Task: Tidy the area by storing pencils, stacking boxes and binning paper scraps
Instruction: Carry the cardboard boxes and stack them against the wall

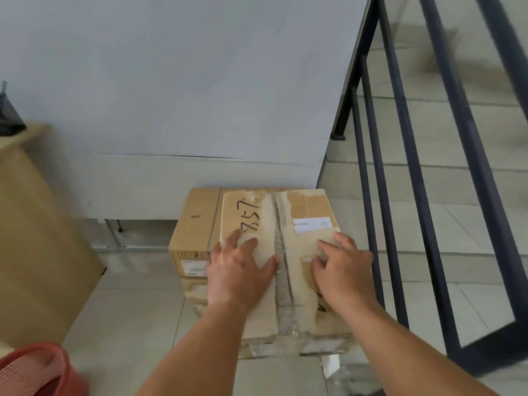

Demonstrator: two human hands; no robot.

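Note:
A worn cardboard box (pixel 288 224) with torn tape and handwritten digits lies on top of a stack on the tiled floor. Under it a cleaner brown box (pixel 194 232) sticks out to the left, and a further box edge (pixel 194 292) shows below that. My left hand (pixel 238 270) lies flat on the top box's left half, fingers spread. My right hand (pixel 344 267) rests on its right half, fingers slightly bent against the cardboard. No pencils are in view. A white paper scrap (pixel 331 364) lies on the floor by the stack's near right corner.
A red plastic bin (pixel 37 370) sits at the lower left. A large brown box (pixel 37 238) stands at the left by the wall. A black stair railing (pixel 414 195) and steps run along the right, close to the stack.

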